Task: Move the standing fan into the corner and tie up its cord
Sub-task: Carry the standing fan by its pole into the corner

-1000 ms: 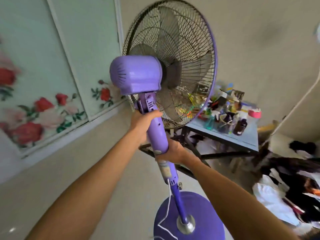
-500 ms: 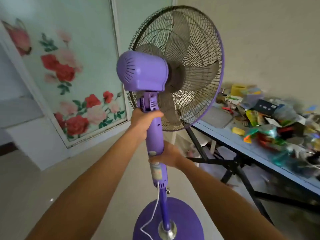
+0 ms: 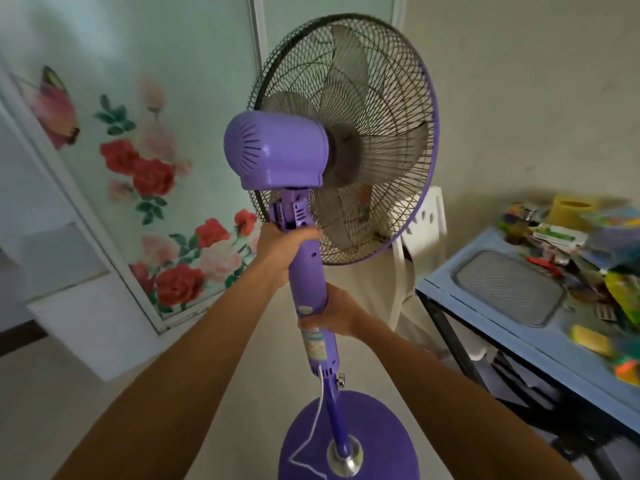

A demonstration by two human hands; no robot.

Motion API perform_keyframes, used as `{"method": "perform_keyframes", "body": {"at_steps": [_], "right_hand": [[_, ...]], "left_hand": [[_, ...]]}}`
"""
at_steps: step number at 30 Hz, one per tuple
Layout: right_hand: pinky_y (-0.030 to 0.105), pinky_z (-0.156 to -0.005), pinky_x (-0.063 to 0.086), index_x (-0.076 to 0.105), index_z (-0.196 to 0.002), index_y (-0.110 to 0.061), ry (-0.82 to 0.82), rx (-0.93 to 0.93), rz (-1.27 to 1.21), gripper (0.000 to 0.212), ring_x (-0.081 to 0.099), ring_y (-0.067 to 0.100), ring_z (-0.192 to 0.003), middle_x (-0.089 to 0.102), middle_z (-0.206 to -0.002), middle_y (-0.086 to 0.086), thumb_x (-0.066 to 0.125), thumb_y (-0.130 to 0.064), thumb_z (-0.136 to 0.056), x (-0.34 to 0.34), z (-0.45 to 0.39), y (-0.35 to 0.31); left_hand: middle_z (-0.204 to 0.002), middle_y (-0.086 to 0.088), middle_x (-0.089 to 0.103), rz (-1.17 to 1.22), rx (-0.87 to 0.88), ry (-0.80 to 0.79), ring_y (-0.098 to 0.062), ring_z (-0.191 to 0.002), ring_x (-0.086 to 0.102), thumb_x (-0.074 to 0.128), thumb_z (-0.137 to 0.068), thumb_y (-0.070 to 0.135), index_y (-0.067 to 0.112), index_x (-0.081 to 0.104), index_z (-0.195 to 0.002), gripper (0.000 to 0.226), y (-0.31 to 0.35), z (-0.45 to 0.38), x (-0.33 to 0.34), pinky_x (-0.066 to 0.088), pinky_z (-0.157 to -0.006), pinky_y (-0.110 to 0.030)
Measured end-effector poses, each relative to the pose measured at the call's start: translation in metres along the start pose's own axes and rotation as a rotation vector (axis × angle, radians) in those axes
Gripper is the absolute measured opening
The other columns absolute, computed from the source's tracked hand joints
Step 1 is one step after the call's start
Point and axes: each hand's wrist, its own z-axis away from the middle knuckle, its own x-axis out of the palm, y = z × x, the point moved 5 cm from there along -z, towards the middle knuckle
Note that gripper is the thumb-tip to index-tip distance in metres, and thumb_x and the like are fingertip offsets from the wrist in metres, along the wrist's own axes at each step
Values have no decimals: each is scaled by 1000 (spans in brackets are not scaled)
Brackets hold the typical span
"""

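Two bare forearms reach up from the lower corners of the frame to the middle. The right hand is wrapped around the lower part of the purple fan column, just above its label, fingers closed behind the post. The left hand grips the same column higher up, right under the neck joint below the motor housing, knuckles toward the camera. The white cord hangs loose from the bottom of the column and trails in a bent line over the round purple base at the bottom centre. The fan stands upright in the centre, its grille in the upper middle facing away.

On the right a blue table carries a grey mesh tray and cluttered packets. Behind the grille a white plastic chair stands against the far wall. At left is a panel with painted roses.

Compared with half a second ago, both grips are unchanged, while the table sits farther right and the chair has come into sight.
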Motion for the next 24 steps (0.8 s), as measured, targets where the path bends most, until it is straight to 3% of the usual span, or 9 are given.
{"method": "perform_keyframes", "body": {"at_steps": [3,5,8,14,18,24], "right_hand": [[27,-67,55,60,-107,-32,7,11,18,60,68,16,-85,71,-101,-2,82,-43,-52,-7,-55,-3],[24,-62,51,59,-105,-32,27,14,40,58,67,15,-83,70,-100,-2,81,-44,-53,-13,-107,-2],[21,-60,47,58,-109,-28,66,41,66,61,66,18,-85,69,-102,0,82,-43,-55,-25,-181,2],[36,-80,58,58,-118,-24,143,109,26,67,67,23,-96,69,-110,3,86,-37,-58,-53,-310,14],[45,-88,59,57,-125,-20,184,147,-15,74,68,25,-100,69,-115,6,87,-36,-59,-83,-387,26],[36,-81,58,57,-124,-19,243,153,-41,70,66,23,-99,67,-113,4,88,-31,-63,-146,-503,57]], "left_hand": [[-86,-12,76,-7,7,4,-34,-83,71,88,-58,8,18,74,-78,27,1,-57,3,58,-75,-44],[-86,-12,76,9,-11,-25,-31,-79,69,88,-59,10,17,74,-79,25,-3,-111,10,56,-69,-38],[-90,-12,75,20,-17,-90,-29,-80,68,87,-61,10,18,73,-81,25,-13,-191,22,55,-72,-37],[-81,-3,75,31,-14,-183,-25,-75,69,88,-56,13,20,73,-75,26,-15,-325,58,55,-70,-32],[-87,-6,77,9,-17,-255,-28,-83,72,87,-45,25,18,75,-84,42,-13,-406,95,58,-76,-37],[-87,-6,77,-18,2,-309,-31,-84,72,88,-37,31,20,76,-86,52,-12,-524,169,60,-80,-52]]}}
